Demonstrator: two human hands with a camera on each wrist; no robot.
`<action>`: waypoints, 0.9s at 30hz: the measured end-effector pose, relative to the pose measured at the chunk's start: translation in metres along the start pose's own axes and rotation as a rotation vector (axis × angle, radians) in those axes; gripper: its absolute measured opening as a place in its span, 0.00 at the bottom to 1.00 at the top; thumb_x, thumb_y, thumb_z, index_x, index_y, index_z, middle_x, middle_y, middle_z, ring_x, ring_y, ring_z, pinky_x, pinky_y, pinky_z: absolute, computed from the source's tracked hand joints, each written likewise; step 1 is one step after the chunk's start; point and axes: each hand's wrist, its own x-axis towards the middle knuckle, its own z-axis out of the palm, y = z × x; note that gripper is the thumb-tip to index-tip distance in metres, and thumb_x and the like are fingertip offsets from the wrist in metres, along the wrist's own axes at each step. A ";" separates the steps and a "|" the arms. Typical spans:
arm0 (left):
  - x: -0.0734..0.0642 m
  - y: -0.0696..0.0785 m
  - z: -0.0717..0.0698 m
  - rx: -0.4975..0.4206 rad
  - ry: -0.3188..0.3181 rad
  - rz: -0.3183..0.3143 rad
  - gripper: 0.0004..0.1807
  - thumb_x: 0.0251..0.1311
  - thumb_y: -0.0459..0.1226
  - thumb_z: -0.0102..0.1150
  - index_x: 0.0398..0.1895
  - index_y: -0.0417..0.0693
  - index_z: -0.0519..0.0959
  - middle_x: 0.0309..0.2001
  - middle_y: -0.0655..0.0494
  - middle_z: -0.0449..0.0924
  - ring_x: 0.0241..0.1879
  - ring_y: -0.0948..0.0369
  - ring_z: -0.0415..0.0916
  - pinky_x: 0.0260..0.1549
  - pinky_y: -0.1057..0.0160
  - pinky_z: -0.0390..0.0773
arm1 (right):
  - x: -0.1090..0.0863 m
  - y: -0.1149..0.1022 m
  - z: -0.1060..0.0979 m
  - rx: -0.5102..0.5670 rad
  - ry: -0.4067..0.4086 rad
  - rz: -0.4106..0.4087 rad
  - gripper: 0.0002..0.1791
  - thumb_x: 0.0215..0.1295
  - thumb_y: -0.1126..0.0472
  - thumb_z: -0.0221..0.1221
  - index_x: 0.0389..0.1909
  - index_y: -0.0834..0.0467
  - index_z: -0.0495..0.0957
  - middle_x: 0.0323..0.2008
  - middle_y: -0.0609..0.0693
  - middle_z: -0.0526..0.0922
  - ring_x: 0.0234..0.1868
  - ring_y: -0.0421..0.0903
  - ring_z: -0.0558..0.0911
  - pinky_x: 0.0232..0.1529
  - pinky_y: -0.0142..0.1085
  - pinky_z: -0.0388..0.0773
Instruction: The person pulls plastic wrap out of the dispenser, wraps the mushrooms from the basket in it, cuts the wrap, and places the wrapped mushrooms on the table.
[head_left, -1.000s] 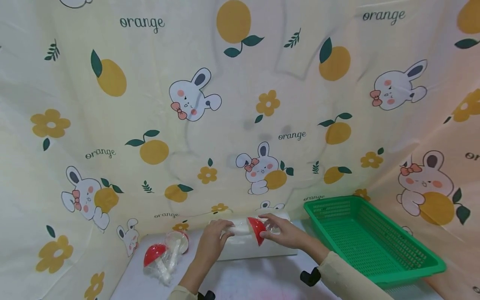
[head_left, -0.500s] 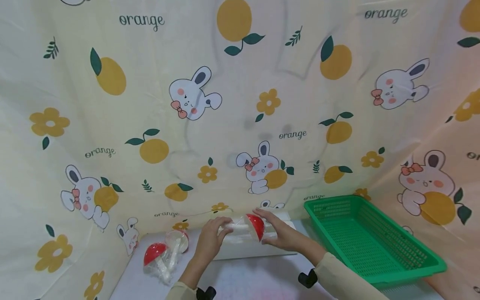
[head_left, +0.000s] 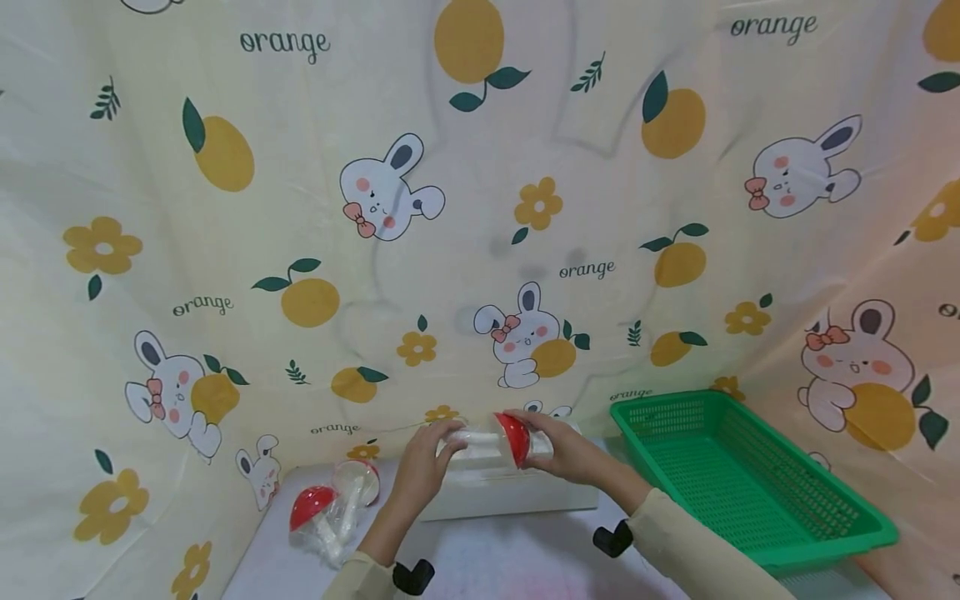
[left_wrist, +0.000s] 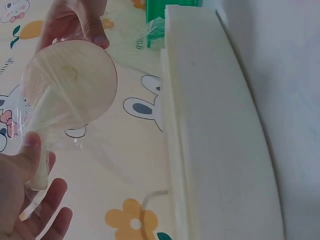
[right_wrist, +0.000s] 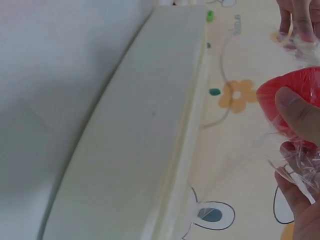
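Observation:
A toy mushroom with a red cap (head_left: pixel 514 440) and a white stem (head_left: pixel 478 438), wrapped in clear plastic film, is held level above a long white box (head_left: pixel 517 495). My left hand (head_left: pixel 422 467) pinches the stem's end through the film. On the other side, my right hand (head_left: pixel 568 450) grips the cap, and its thumb (right_wrist: pixel 295 110) presses the red dome in the right wrist view. The pale underside of the cap (left_wrist: pixel 85 85) faces the left wrist camera, film stretched over it. Loose film bunches at the right palm.
Two more wrapped mushrooms, one with its red cap up (head_left: pixel 312 505) and one with its pale underside showing (head_left: pixel 358 485), lie on the white table (head_left: pixel 517 558) at left. A green plastic basket (head_left: pixel 817 552) stands at right. A printed curtain (head_left: pixel 465 250) hangs behind.
The mushroom has risen slightly. My right hand's fingers, spread beside the cap half a second ago, now close on it. The left hand keeps the stem and has moved up a little.

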 end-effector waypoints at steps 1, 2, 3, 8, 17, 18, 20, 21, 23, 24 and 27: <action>0.001 0.001 -0.001 -0.004 -0.001 -0.006 0.17 0.71 0.44 0.67 0.59 0.49 0.84 0.59 0.52 0.87 0.61 0.48 0.81 0.63 0.41 0.78 | 0.000 0.000 -0.001 0.000 0.004 -0.006 0.50 0.63 0.60 0.78 0.82 0.38 0.64 0.74 0.47 0.75 0.70 0.55 0.79 0.60 0.48 0.84; 0.002 0.002 -0.002 -0.010 0.000 -0.010 0.18 0.71 0.44 0.67 0.59 0.49 0.85 0.59 0.52 0.87 0.61 0.48 0.81 0.64 0.41 0.78 | 0.001 -0.001 -0.003 -0.002 0.008 -0.016 0.50 0.63 0.60 0.78 0.82 0.39 0.64 0.74 0.47 0.75 0.70 0.55 0.79 0.60 0.49 0.84; 0.003 0.003 -0.002 -0.013 0.003 -0.009 0.17 0.71 0.44 0.67 0.59 0.49 0.84 0.60 0.52 0.87 0.62 0.48 0.80 0.64 0.41 0.77 | 0.001 -0.002 -0.004 -0.005 0.011 -0.024 0.50 0.63 0.60 0.78 0.82 0.39 0.63 0.75 0.47 0.75 0.70 0.55 0.79 0.61 0.49 0.84; 0.008 0.008 -0.005 -0.020 0.036 0.009 0.16 0.70 0.43 0.68 0.56 0.48 0.84 0.56 0.52 0.88 0.58 0.49 0.81 0.62 0.42 0.78 | 0.005 -0.005 -0.010 -0.026 0.028 -0.064 0.50 0.63 0.61 0.78 0.82 0.40 0.63 0.76 0.45 0.73 0.71 0.52 0.78 0.64 0.47 0.82; 0.014 0.014 -0.010 -0.034 0.061 0.010 0.15 0.71 0.42 0.68 0.56 0.48 0.84 0.54 0.53 0.88 0.53 0.51 0.82 0.56 0.43 0.81 | 0.012 -0.007 -0.017 -0.040 0.071 -0.140 0.50 0.61 0.62 0.78 0.81 0.45 0.65 0.78 0.44 0.71 0.73 0.51 0.76 0.64 0.46 0.81; 0.015 0.015 -0.010 -0.034 0.060 0.007 0.15 0.71 0.43 0.67 0.57 0.48 0.84 0.54 0.54 0.88 0.53 0.51 0.82 0.56 0.43 0.81 | 0.013 -0.007 -0.018 -0.039 0.073 -0.148 0.49 0.61 0.62 0.78 0.81 0.46 0.65 0.78 0.45 0.71 0.73 0.51 0.76 0.64 0.46 0.81; 0.016 0.017 -0.012 -0.040 0.056 -0.002 0.15 0.72 0.43 0.67 0.57 0.48 0.84 0.54 0.53 0.88 0.53 0.51 0.81 0.56 0.43 0.81 | 0.014 -0.009 -0.020 -0.043 0.078 -0.158 0.49 0.62 0.62 0.78 0.81 0.46 0.65 0.78 0.46 0.71 0.73 0.52 0.76 0.64 0.46 0.81; 0.017 0.019 -0.012 -0.041 0.056 -0.004 0.15 0.72 0.43 0.67 0.57 0.48 0.84 0.54 0.53 0.88 0.53 0.51 0.81 0.56 0.43 0.81 | 0.014 -0.010 -0.021 -0.048 0.079 -0.158 0.49 0.62 0.62 0.78 0.81 0.45 0.65 0.78 0.46 0.72 0.73 0.52 0.76 0.64 0.46 0.81; 0.018 0.021 -0.014 -0.044 0.056 -0.016 0.15 0.72 0.43 0.67 0.57 0.49 0.84 0.54 0.53 0.88 0.53 0.51 0.81 0.56 0.44 0.81 | 0.014 -0.012 -0.023 -0.055 0.079 -0.145 0.48 0.62 0.62 0.78 0.81 0.43 0.65 0.77 0.45 0.72 0.72 0.51 0.77 0.64 0.46 0.81; 0.018 0.022 -0.014 -0.043 0.060 -0.015 0.15 0.72 0.42 0.67 0.57 0.48 0.84 0.54 0.53 0.88 0.53 0.51 0.81 0.55 0.44 0.80 | 0.014 -0.013 -0.024 -0.060 0.079 -0.138 0.49 0.62 0.62 0.78 0.81 0.42 0.65 0.77 0.45 0.73 0.72 0.51 0.77 0.63 0.45 0.81; 0.020 0.024 -0.016 -0.047 0.068 -0.016 0.15 0.72 0.42 0.66 0.58 0.48 0.84 0.55 0.52 0.87 0.53 0.50 0.81 0.57 0.43 0.80 | 0.014 -0.015 -0.027 -0.066 0.077 -0.128 0.49 0.63 0.61 0.77 0.81 0.40 0.65 0.76 0.46 0.73 0.71 0.51 0.78 0.64 0.45 0.81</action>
